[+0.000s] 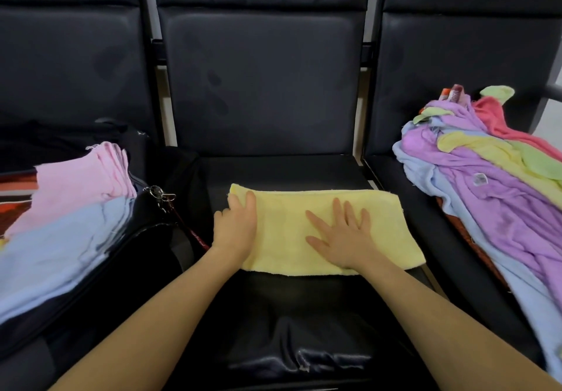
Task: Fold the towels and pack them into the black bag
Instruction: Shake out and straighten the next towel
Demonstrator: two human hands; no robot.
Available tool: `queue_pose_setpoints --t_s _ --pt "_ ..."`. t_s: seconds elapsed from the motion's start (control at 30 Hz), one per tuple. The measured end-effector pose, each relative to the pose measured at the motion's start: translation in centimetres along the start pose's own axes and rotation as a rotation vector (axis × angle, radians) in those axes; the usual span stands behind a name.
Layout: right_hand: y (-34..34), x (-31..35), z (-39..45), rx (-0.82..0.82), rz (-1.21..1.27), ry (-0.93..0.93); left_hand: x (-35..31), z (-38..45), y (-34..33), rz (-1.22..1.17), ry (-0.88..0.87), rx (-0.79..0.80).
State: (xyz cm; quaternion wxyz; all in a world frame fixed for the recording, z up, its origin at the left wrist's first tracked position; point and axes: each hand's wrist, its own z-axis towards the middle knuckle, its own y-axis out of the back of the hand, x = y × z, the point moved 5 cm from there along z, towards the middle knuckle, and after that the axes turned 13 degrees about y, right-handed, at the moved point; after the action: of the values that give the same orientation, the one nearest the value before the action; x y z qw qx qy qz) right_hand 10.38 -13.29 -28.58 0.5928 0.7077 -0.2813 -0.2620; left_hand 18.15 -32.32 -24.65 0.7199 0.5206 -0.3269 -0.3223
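right hand (343,235) pressed flat, fingers spread, on yellow towel (380,226). left hand (235,226) curled over its left edge, gripping. towel lying folded across middle black seat (261,86). to the left, folded pink towel (82,183) and blue towel (54,247) stacked on black bag (127,263). to the right, heap of unfolded towels (492,183) on neighbouring seat.

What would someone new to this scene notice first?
A yellow towel lies on the middle black seat, with the left hand gripping its left edge and the right hand pressing it flat. A heap of unfolded towels fills the right seat; pink and blue folded towels rest on the black bag at left.
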Motion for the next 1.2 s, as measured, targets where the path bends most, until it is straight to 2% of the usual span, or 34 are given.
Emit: queue_pose_setpoints --t_s 0.13,0.23,0.3,0.37,0.43,0.5,0.57,0.63,0.8,0.93,0.97,1.03,1.1,1.2 --pt "-0.9 3.0 1.4 0.080 0.081 0.029 1.7 -0.1 2.3 0.111 0.025 -0.108" --pt "-1.2 5.7 2.5 0.105 0.197 0.058 2.4 -0.5 3.0 0.114 -0.010 -0.086" --pt "-0.7 7.1 2.7 0.053 0.353 0.099 2.4 -0.9 3.9 0.130 -0.007 -0.131" --pt "0.6 7.5 2.5 -0.070 0.607 0.128 2.2 -1.3 5.2 0.021 -0.038 -0.197" --pt "2.2 6.7 2.0 -0.239 0.777 0.116 1.9 -1.3 5.0 -0.201 -0.032 -0.111" --pt "3.2 4.9 1.2 -0.373 0.684 0.045 1.2 -1.6 4.4 -0.338 -0.009 -0.010" --pt "3.3 2.8 0.1 -0.383 0.552 -0.057 0.3 -1.7 4.7 -0.469 -0.009 0.034" --pt "2.9 1.1 -1.3 -0.341 0.521 -0.134 -1.2 -1.8 4.7 -0.588 -0.026 0.090" --pt "2.5 -1.4 -3.6 -0.381 0.662 -0.210 -5.9 -2.4 5.5 -0.814 -0.173 0.200" --pt "2.5 -2.6 -4.1 -0.436 0.799 -0.263 -9.7 -4.1 3.4 -0.905 -0.337 0.621" --pt "2.5 -2.7 -4.2 -0.443 0.807 -0.268 -10.0 -4.3 2.8 -0.893 -0.344 0.657" --pt "2.7 -2.5 -4.3 -0.435 0.770 -0.253 -9.6 -3.9 2.3 -0.896 -0.308 0.577" --pt "2.9 -2.1 -4.1 -0.421 0.657 -0.214 -8.0 -3.0 2.2 -0.898 -0.183 0.410" --pt "3.4 -1.0 -3.8 -0.423 0.404 -0.178 -5.5 -2.1 1.6 -0.634 -0.022 0.185"
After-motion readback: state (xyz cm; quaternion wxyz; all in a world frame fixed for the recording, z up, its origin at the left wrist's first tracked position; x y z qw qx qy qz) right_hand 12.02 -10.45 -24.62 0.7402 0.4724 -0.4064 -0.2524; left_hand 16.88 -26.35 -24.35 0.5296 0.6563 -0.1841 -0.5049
